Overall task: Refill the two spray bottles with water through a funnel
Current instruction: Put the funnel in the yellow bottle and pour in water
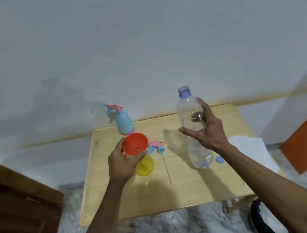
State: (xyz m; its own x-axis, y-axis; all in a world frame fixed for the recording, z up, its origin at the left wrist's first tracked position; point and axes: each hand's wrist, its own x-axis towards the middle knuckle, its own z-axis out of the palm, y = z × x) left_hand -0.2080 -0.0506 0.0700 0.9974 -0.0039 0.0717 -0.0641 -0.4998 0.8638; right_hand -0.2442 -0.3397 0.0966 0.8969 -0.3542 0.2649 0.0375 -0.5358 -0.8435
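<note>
Pouring step at hand: we should tip the clear plastic water bottle (192, 119) slowly, its open neck over the centre of the orange plastic funnel (135, 143), to avoid overflow. Our left hand (123, 164) curls round the funnel rim, steadying it in the yellow translucent spray bottle (145, 166) on the pale wooden table (187, 190). Our right hand (207, 128) wraps the water bottle at mid-body, upright, fingers behind it and thumb in front. The blue spray bottle (124, 123) stands capped at the far edge.

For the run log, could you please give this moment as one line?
left hand: holds funnel on yellow bottle | right hand: grips uncapped water bottle | blue spray bottle: capped
</note>
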